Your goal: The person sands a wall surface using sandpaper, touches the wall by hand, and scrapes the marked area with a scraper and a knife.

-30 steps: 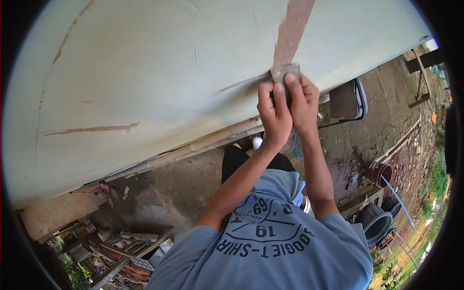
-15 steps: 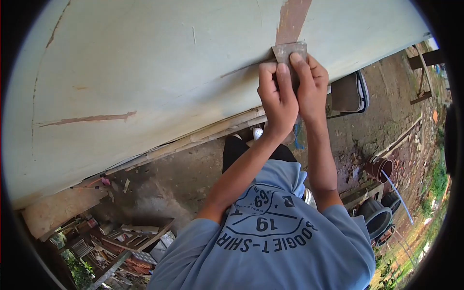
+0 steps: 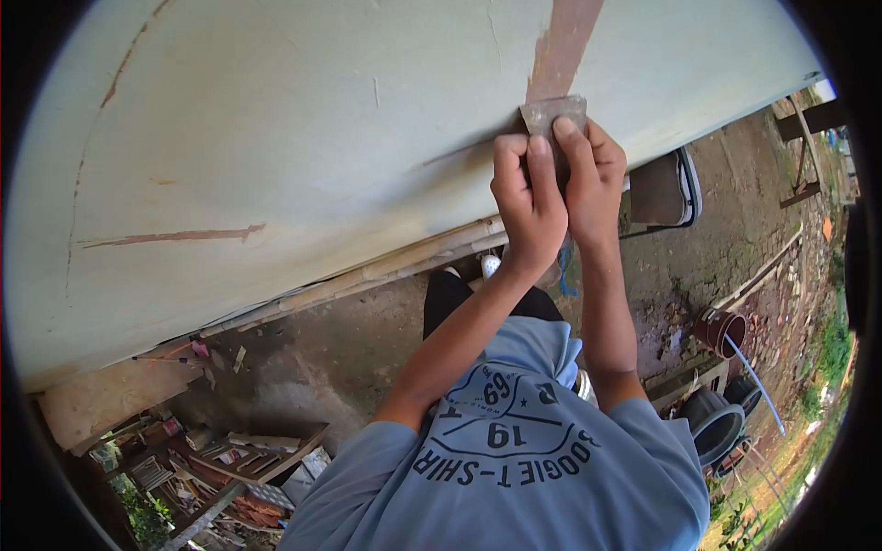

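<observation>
Both my hands pinch one flat grey metal scraper (image 3: 542,113), its wide edge against the pale wall (image 3: 303,129). My left hand (image 3: 533,197) is closed, thumb pressed on the scraper's face and fingers curled behind it. Close beside it, my right hand (image 3: 595,188) is closed the same way, with its thumb higher on the blade. A brown filler strip (image 3: 562,50) runs up the wall from the scraper's edge. The scraper's lower end is hidden between my hands. Left of them, a thin brown filled line (image 3: 175,236) crosses the wall.
Bamboo poles (image 3: 367,266) lie along the wall's foot. On the right are a chair-like seat (image 3: 660,188), a brown bucket (image 3: 719,331) and a black tub (image 3: 715,432). Scrap wood and bricks (image 3: 248,468) are piled at the lower left.
The view has tilted slightly, so the wall and my hands sit lower in the picture. Both hands keep the same grip on the scraper, which stays close to the same place on the strip.
</observation>
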Motion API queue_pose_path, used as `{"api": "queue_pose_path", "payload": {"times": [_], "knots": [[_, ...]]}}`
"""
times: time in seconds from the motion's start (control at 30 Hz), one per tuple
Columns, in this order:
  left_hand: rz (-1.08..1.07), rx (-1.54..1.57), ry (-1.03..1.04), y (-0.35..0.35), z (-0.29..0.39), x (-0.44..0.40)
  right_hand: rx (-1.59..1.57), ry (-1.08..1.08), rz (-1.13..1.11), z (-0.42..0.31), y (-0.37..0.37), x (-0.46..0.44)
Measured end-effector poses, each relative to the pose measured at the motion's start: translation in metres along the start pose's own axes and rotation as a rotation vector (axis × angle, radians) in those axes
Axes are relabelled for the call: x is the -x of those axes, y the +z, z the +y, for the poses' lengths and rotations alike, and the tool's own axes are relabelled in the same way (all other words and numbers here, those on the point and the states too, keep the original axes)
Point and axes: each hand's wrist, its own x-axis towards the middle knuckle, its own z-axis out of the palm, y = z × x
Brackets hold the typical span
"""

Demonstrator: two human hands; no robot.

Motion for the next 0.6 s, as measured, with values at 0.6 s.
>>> {"api": "queue_pose_path", "payload": {"times": [0.6], "knots": [[-0.041, 0.021, 0.002, -0.001, 0.023, -0.014, -0.019, 0.022, 0.042, -0.013, 0.01, 0.009]]}}
